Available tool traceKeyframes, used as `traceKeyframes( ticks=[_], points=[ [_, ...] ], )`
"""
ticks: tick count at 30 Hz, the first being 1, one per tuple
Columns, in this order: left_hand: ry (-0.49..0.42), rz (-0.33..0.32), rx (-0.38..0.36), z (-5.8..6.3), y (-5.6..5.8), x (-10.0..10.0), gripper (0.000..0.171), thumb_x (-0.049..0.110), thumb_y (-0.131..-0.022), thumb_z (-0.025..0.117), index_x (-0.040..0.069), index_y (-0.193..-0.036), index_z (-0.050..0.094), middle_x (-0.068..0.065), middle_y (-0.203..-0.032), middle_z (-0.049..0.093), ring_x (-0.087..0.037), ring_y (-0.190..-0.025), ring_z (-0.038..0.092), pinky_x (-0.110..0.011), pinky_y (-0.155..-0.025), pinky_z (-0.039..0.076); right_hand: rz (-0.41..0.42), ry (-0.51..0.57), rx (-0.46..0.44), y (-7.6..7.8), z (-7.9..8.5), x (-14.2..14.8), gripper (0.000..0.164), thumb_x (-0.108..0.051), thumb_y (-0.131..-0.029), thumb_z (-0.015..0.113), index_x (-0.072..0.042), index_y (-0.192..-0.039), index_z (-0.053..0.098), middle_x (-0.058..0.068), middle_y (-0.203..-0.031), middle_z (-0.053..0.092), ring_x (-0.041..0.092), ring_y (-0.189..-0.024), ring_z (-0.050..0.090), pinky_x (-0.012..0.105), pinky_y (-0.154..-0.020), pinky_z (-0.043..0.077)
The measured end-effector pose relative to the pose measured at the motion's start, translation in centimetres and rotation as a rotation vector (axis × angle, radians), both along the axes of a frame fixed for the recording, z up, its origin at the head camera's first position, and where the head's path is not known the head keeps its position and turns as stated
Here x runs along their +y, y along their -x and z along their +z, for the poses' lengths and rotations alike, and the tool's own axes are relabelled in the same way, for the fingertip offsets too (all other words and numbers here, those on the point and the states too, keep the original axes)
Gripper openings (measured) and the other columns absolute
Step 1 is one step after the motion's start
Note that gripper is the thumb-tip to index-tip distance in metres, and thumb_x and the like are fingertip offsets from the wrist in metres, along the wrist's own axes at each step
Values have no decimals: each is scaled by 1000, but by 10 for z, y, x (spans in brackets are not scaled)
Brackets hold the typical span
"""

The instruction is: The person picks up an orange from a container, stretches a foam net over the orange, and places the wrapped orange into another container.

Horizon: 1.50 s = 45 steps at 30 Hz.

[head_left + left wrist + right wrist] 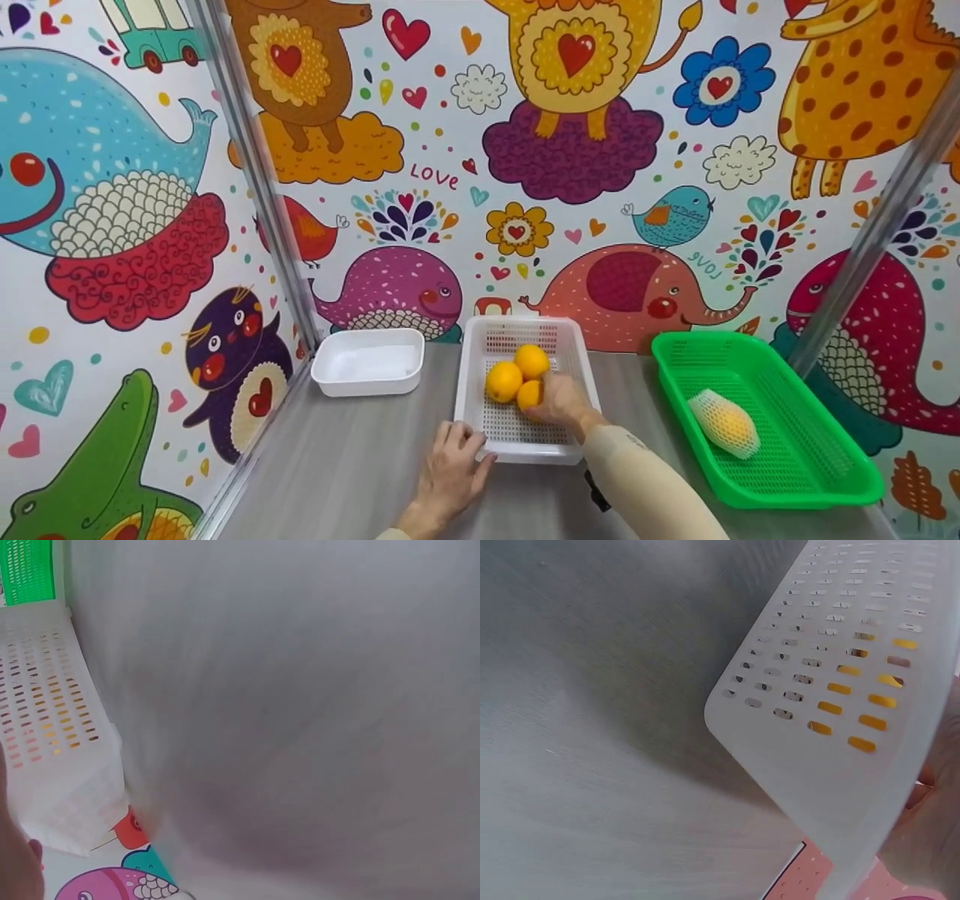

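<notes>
A white perforated basket (525, 452) stands in the middle of the table, with an orange (504, 382) at its left and another orange (532, 361) behind. Reaching over the right side of the basket, my right hand (561, 401) grips a third orange (528, 394), which it partly covers. My left hand (453, 463) is at the near left corner of the basket, fingers loosely bent beside the rim. The right wrist view shows the basket's slotted wall (795, 757) with orange colour behind it; the grip itself is hidden there.
A small white tray (367, 384) stands at the left by the back wall. At the right is a green basket (806, 491) holding a yellowish fruit in a white foam net (726, 424). Patterned walls with metal corner posts (259, 176) enclose the grey table (337, 465).
</notes>
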State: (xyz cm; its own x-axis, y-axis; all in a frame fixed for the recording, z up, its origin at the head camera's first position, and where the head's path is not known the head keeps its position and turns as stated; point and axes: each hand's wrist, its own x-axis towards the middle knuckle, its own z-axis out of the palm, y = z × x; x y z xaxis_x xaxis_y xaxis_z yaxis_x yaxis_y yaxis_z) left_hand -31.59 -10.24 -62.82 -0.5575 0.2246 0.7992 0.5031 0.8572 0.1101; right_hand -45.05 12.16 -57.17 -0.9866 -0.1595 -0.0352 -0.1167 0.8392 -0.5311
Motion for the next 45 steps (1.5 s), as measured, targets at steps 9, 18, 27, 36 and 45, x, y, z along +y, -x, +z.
traceKeyframes(
  ticks=[9, 18, 27, 36, 45],
  points=[
    [-23, -16, -11, 2, -3, 5, 27, 35, -84, 88, 19, -93, 68, 2, -98, 56, -17, -95, 51, -33, -78, 50, 55, -116, 53, -1, -3, -3, 62, -33, -75, 93, -6, -122, 62, 10, -108, 67, 27, -96, 62, 52, -102, 52],
    [-27, -33, -22, 6, -6, 7, 25, 36, -86, 86, 19, -93, 69, 2, -97, 57, -17, -93, 51, -33, -77, 48, 54, -185, 9, -1, -6, -8, 68, -28, -69, 97, -10, -124, 61, 7, -107, 63, 25, -95, 58, 49, -102, 51],
    [-27, -18, 15, 6, -3, 3, 28, 35, -82, 90, 19, -92, 68, 3, -96, 56, -16, -93, 51, -33, -78, 50, 112, -274, -118, -5, -2, -18, 59, -27, -66, 100, -16, -115, 68, 0, -94, 62, 21, -87, 59, 46, -93, 55],
    [-10, -11, 22, 2, 1, 0, 29, 36, -82, 90, 20, -92, 67, 2, -97, 58, -16, -93, 52, -33, -79, 51, 154, -269, -141, -9, -3, -19, 58, -25, -71, 96, -18, -121, 67, 1, -94, 61, 23, -88, 58, 48, -93, 54],
    [-13, 4, -24, 1, 1, -4, 30, 37, -81, 91, 20, -94, 69, 3, -98, 57, -16, -94, 52, -33, -80, 51, 171, -151, -61, -7, 10, -12, 81, -27, -66, 99, -11, -136, 62, 4, -110, 65, 24, -99, 60, 51, -101, 51]
  ],
)
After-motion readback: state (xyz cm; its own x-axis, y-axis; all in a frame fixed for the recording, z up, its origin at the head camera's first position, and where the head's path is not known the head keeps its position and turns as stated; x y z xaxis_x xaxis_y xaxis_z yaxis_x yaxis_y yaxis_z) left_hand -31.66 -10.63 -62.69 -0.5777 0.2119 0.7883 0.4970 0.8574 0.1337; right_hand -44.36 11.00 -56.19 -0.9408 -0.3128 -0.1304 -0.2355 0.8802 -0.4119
